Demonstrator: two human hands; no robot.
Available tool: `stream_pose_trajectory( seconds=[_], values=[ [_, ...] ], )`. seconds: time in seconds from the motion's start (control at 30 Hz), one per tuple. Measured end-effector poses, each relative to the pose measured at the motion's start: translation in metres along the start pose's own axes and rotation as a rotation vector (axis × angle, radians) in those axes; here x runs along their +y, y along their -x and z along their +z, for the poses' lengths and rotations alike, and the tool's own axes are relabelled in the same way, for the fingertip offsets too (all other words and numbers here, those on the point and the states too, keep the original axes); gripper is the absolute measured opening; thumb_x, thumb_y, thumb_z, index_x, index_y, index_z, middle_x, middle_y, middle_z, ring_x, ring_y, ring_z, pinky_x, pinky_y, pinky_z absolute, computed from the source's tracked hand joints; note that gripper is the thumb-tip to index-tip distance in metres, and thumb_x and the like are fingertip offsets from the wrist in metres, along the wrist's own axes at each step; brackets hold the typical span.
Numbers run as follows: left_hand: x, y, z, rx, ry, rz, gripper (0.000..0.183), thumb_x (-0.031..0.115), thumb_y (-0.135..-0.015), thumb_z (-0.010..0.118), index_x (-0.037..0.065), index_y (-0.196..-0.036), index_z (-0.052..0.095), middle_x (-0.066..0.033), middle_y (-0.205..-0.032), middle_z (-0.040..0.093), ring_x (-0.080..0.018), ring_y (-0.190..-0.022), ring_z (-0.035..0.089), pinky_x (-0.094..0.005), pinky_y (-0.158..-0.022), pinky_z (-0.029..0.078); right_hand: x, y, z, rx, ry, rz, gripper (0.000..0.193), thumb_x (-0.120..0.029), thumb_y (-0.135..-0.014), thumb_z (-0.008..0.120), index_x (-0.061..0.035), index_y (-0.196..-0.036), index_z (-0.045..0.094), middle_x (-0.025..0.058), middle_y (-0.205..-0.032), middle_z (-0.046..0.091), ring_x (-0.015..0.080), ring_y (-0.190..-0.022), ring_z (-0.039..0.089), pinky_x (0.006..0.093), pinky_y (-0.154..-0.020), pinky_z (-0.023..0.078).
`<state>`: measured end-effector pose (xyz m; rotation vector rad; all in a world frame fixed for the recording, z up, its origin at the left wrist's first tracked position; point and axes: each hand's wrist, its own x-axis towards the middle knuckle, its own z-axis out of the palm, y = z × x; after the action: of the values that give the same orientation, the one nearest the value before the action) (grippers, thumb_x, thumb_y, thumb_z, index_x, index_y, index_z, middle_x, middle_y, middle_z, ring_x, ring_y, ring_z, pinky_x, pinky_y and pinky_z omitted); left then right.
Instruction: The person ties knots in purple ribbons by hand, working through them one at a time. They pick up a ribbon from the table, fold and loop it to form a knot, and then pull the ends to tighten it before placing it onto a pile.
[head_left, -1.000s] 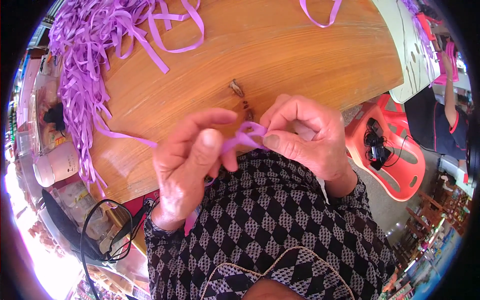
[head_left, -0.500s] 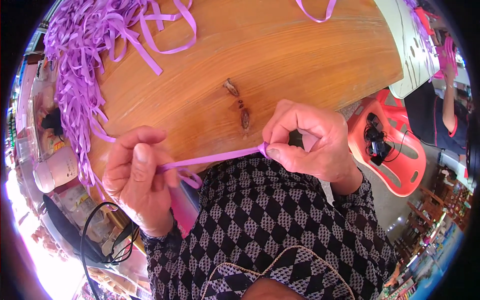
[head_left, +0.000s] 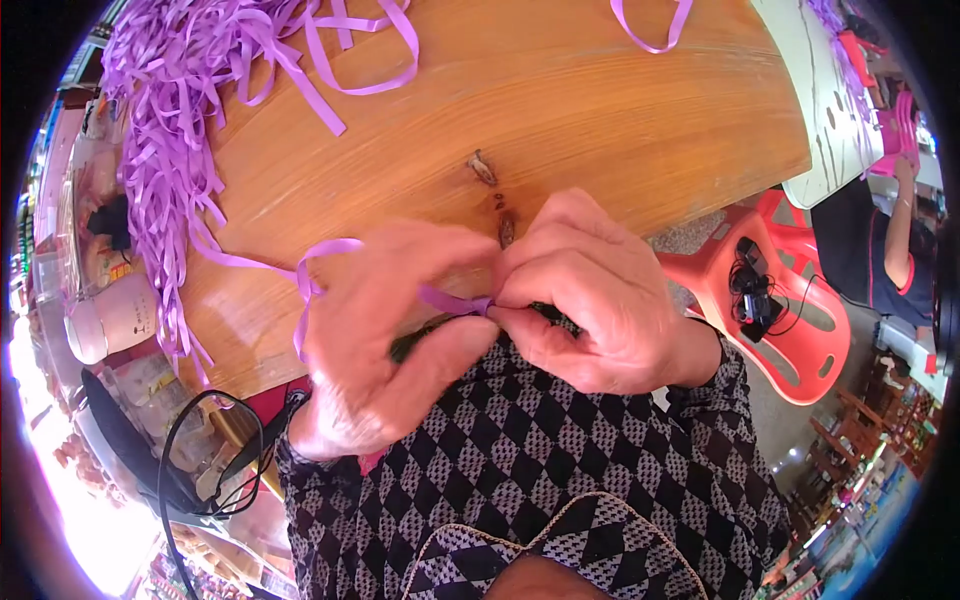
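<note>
In front of my body, at the near edge of the table, both hands meet over a narrow purple ribbon (head_left: 455,301). My right hand (head_left: 605,300) pinches a small knot or fold in it between thumb and forefinger. Close against that spot is my left hand (head_left: 365,335), blurred, its thumb tip just below the knot and its forefinger arched above. The ribbon passes behind the left hand, whose other fingers are hidden. On that hand's far side more ribbon comes out in a slack curl and runs left toward a large tangled pile of purple ribbon (head_left: 180,110).
The brown wooden table (head_left: 620,120) curves around in front of me. Another ribbon loop (head_left: 655,45) lies at its far side. A red plastic stool (head_left: 800,340) on the right carries a black cable and adapter (head_left: 755,295). A co-worker's arm (head_left: 900,230) shows beyond it.
My left hand has moved right, up to the right hand. The ribbon stretched between them is now short, and slack ribbon curls behind the left hand. The view has shifted slightly.
</note>
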<state>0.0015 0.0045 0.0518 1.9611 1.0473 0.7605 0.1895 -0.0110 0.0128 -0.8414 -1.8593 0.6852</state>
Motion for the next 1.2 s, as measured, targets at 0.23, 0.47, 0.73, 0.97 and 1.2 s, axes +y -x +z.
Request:
stream_pose_trajectory(
  seconds=[0.23, 0.47, 0.73, 0.97, 1.2],
  values=[
    [-0.005, 0.009, 0.013, -0.150, 0.724, -0.551, 0.021, 0.006, -0.085, 0.061, -0.005, -0.103, 0.055, -0.0039, -0.085, 0.061, -0.0064, -0.076, 0.056, -0.0186, -0.066, 0.045, 0.001, 0.005, -0.001, 0.023, 0.189, -0.098, 0.028, 0.009, -0.056, 0.068, -0.0007, -0.078, 0.055, 0.0077, -0.076, 0.058, 0.0228, -0.060, 0.049, 0.0312, -0.053, 0.039],
    [-0.007, 0.011, 0.012, -0.180, 0.663, -0.592, 0.016, 0.007, -0.086, 0.060, -0.006, -0.096, 0.059, -0.0032, -0.077, 0.061, -0.0060, -0.068, 0.054, -0.0187, -0.061, 0.044, 0.003, 0.007, -0.004, -0.001, 0.213, -0.129, 0.027, 0.007, -0.057, 0.070, -0.0004, -0.077, 0.055, 0.0081, -0.075, 0.058, 0.0222, -0.061, 0.051, 0.0309, -0.052, 0.038],
    [-0.003, 0.012, 0.009, -0.180, 0.767, -0.687, 0.019, 0.006, -0.085, 0.061, -0.005, -0.100, 0.062, -0.0005, -0.075, 0.060, -0.0042, -0.063, 0.052, -0.0172, -0.056, 0.042, -0.002, 0.007, -0.008, -0.015, 0.192, -0.140, 0.025, 0.003, -0.057, 0.071, 0.0011, -0.077, 0.055, 0.0089, -0.076, 0.059, 0.0220, -0.061, 0.051, 0.0303, -0.052, 0.038],
    [-0.006, 0.011, 0.014, -0.158, 0.849, -0.747, 0.020, 0.009, -0.082, 0.065, -0.004, -0.097, 0.063, -0.0002, -0.073, 0.061, -0.0034, -0.056, 0.048, -0.0167, -0.049, 0.037, 0.000, 0.006, -0.012, -0.033, 0.215, -0.235, 0.027, -0.003, -0.058, 0.074, 0.0030, -0.078, 0.058, 0.0108, -0.079, 0.061, 0.0233, -0.062, 0.052, 0.0296, -0.052, 0.040],
    [-0.011, 0.011, 0.023, -0.048, 0.965, -0.757, 0.017, 0.009, -0.082, 0.066, -0.004, -0.093, 0.063, -0.0021, -0.075, 0.063, -0.0041, -0.059, 0.050, -0.0168, -0.050, 0.038, 0.009, 0.009, -0.015, -0.029, 0.070, 0.004, 0.030, -0.008, -0.064, 0.074, -0.0007, -0.088, 0.058, 0.0115, -0.089, 0.063, 0.0254, -0.072, 0.056, 0.0320, -0.062, 0.045]
  ],
)
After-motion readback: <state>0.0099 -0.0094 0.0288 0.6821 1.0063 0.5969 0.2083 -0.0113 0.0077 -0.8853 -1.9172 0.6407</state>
